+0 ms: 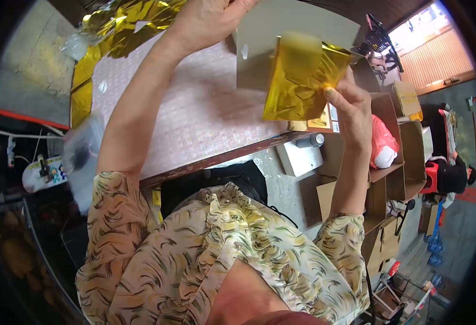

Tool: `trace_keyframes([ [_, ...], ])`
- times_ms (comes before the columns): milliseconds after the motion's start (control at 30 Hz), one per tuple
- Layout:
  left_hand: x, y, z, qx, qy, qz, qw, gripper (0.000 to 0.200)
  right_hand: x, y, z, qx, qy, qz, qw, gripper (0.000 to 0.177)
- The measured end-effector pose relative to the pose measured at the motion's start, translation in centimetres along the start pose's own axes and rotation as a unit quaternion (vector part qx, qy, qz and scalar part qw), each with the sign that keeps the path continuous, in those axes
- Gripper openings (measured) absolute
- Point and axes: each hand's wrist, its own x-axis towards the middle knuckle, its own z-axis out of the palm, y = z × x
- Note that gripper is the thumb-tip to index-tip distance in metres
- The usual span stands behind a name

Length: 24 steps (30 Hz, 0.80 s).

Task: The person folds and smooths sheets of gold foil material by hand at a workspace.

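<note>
A shiny gold foil packet is pinched between the thumb and fingers of my right hand, at the upper right over the table's edge. Behind the packet stands a grey-white board or carton side. My left hand is at the top edge, left of the packet and apart from it; its fingers are mostly cut off by the frame, and anything it holds is hidden. Crumpled gold foil lies at the far upper left of the table, which has a pale pink patterned cover.
Open cardboard boxes stand to the right, one with a red plastic bag. Below the table's edge are a white box and a grey cylinder. Another person is at the far right.
</note>
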Motion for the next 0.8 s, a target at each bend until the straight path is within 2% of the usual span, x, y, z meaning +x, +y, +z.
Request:
trace_keyframes([
  [33,-0.7,-0.6,-1.1,0.005,0.006,-0.006,1.000,0.017,0.6,-0.5,1.2,-0.012,-0.010,0.028,0.999,0.019],
  [100,-2.2,-1.4,-3.2,0.021,-0.054,-0.087,0.995,0.018,1.5,-0.1,2.8,-0.023,-0.032,0.058,0.998,0.019],
  [133,-3.1,-1.8,-3.6,-0.040,-0.031,-0.096,0.994,0.020,1.7,0.5,3.3,0.021,-0.031,0.114,0.993,0.019],
  [167,-4.7,-3.2,-4.2,-0.037,-0.024,-0.103,0.994,0.020,1.9,0.9,3.9,0.064,-0.029,0.171,0.983,0.019],
  [200,-6.7,-5.2,-4.7,-0.227,0.014,-0.140,0.963,0.028,1.8,0.8,5.7,0.066,-0.015,0.138,0.988,0.016],
  [233,-8.3,-5.8,-5.0,-0.410,0.053,-0.170,0.895,0.036,1.9,1.1,6.4,0.066,-0.024,0.141,0.988,0.016],
  [267,-10.4,-6.2,-4.4,-0.504,0.034,-0.133,0.853,0.055,1.8,1.7,6.8,0.072,-0.026,0.154,0.985,0.015],
  [300,-13.1,-6.1,-3.7,-0.502,0.041,-0.135,0.853,0.055,1.8,2.0,7.4,0.079,-0.027,0.167,0.982,0.013],
  [367,-17.8,-6.0,-2.3,-0.592,0.014,-0.233,0.772,0.044,1.8,2.1,9.7,0.073,-0.025,0.185,0.980,0.011],
  [500,-21.4,-4.6,-1.2,-0.557,0.026,-0.272,0.784,0.058,1.4,3.4,13.1,0.031,-0.056,0.183,0.981,0.010],
  [567,-21.9,-4.1,-1.7,-0.503,0.064,-0.294,0.810,0.045,1.8,4.1,14.4,-0.006,-0.069,0.164,0.984,0.010],
  [800,-25.0,-4.8,-2.0,-0.488,0.129,-0.350,0.789,0.031,1.4,3.9,18.6,-0.088,-0.070,0.179,0.977,0.016],
])
